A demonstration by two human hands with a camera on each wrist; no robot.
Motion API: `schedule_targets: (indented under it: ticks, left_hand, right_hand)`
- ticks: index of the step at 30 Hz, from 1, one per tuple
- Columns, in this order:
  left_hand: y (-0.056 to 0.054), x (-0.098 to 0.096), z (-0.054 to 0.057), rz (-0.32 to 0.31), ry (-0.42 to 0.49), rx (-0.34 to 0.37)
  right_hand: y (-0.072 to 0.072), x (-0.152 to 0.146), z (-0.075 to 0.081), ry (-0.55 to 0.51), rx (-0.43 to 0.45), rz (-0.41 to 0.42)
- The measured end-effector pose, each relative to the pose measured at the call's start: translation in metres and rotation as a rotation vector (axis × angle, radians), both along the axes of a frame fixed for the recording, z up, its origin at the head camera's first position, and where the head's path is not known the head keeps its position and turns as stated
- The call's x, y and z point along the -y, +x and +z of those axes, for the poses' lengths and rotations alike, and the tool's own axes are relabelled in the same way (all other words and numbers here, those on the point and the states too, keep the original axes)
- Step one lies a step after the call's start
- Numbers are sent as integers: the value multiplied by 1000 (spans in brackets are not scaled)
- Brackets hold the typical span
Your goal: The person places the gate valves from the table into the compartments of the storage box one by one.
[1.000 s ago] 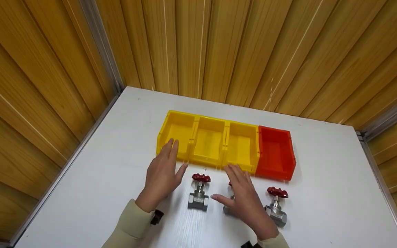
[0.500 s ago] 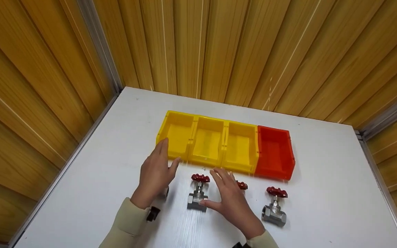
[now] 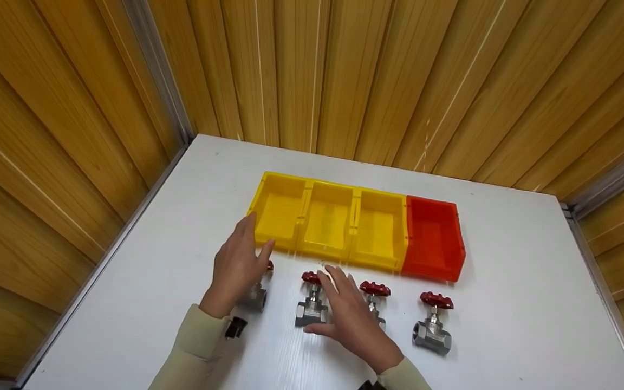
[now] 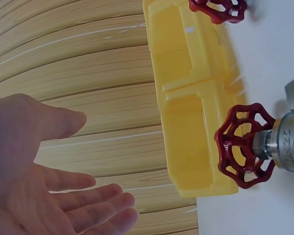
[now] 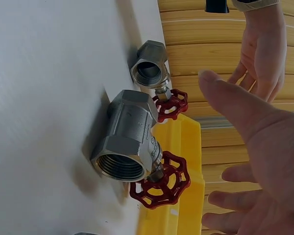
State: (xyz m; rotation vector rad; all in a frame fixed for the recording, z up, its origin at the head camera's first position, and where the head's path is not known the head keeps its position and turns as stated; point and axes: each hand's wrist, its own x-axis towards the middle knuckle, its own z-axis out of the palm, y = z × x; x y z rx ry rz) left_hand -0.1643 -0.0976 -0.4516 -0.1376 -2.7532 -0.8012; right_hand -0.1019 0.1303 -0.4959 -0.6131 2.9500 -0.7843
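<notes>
Starting from the wood-patterned wall on the left, I see a pale sleeve over the white table and the left hand reaching out of it, fingers extended and lying loosely together, thumb held apart. Its fingertips line up with the first yellow bin, though from here I can't judge whether they are above the rim or just short of it. Beneath and beside that hand is the first valve, largely covered from above. Next along comes the second valve, in front of the second yellow bin, its red wheel toward the bins. The right hand hangs at its right side, fingers parted and thumb out wide; the right wrist view shows a gap between hand and metal. Past it, partly hidden by this hand, is the third valve, before the third yellow bin. Farthest right, the fourth valve lies in plain sight near the red bin, which ends the row.
</notes>
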Motion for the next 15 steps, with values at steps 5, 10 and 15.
schedule_targets:
  ticks: [5,10,15]
  left_hand:
    - [-5,2,-1,18,24,92]
    - [-12,6,-6,19,30,102]
    - [-20,12,-11,-1,35,87]
  right_hand:
    - [0,4,-6,24,29,15]
    - [0,7,-10,48,50,41]
    - [-2,9,-14,59,48,60]
